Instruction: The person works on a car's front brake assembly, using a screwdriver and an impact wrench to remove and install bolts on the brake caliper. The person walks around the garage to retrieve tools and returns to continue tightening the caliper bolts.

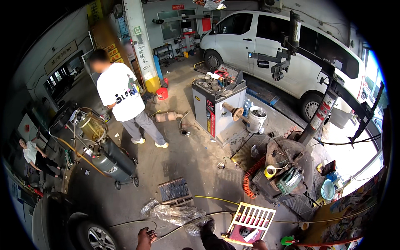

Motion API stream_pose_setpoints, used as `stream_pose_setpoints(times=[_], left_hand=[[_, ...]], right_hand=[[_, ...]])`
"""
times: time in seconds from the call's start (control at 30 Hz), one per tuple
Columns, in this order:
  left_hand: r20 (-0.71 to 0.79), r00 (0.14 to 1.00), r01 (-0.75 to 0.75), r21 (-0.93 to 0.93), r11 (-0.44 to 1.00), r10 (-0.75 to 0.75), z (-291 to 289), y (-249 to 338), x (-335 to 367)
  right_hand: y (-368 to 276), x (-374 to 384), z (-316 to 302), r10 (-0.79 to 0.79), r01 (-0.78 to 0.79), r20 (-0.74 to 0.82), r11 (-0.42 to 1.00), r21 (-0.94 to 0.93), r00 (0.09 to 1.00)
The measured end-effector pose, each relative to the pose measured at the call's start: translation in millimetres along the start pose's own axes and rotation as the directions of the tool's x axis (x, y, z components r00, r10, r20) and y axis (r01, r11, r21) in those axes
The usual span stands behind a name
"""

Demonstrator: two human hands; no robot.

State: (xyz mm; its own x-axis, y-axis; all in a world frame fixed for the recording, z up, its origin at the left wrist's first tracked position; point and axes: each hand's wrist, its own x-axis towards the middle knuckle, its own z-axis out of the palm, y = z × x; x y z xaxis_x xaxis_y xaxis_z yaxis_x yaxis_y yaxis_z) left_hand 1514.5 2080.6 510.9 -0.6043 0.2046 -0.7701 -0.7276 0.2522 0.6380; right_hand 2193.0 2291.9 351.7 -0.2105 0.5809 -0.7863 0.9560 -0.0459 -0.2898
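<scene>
At the lower edge, my left hand (pixel 146 239) hangs over the floor with its fingers apart and nothing visible in it. A thin dark hose (pixel 179 227) runs along the floor beside its fingertips; I cannot tell whether they touch. My right hand (pixel 260 245) is at the near right corner of a small yellow slatted chair (pixel 255 211). The frame cuts that hand off, and its grip is unclear. On the chair's red seat (pixel 234 234) sit a black round part (pixel 244 231) and a white flat piece (pixel 251 236).
Crumpled clear plastic sheeting (pixel 175 213) and a dark slatted crate (pixel 175 191) lie ahead. A tyre changer (pixel 287 162) with an orange coiled hose (pixel 249 179) stands right. Farther off are a wheel balancer (pixel 218 100), a standing person (pixel 121 91), a black tank (pixel 112 158) and a white van (pixel 266 46).
</scene>
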Motion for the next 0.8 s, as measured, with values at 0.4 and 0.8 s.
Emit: stream_pose_setpoints(times=[0.4, 0.8], left_hand=[[0.117, 0.993, -0.020, 0.108, 0.994, 0.007, 216.9, 121.3, 83.8], [0.095, 0.986, 0.138, 0.009, 0.990, -0.138, 433.7, 263.0, 335.3]], right_hand=[[-230.5, 122.0, -288.8, -0.006, 0.183, -0.316, 0.825, 0.534, 0.949], [-324.6, 273.1, -414.9, 0.236, -0.013, -0.195, 0.668, 0.744, 0.952]])
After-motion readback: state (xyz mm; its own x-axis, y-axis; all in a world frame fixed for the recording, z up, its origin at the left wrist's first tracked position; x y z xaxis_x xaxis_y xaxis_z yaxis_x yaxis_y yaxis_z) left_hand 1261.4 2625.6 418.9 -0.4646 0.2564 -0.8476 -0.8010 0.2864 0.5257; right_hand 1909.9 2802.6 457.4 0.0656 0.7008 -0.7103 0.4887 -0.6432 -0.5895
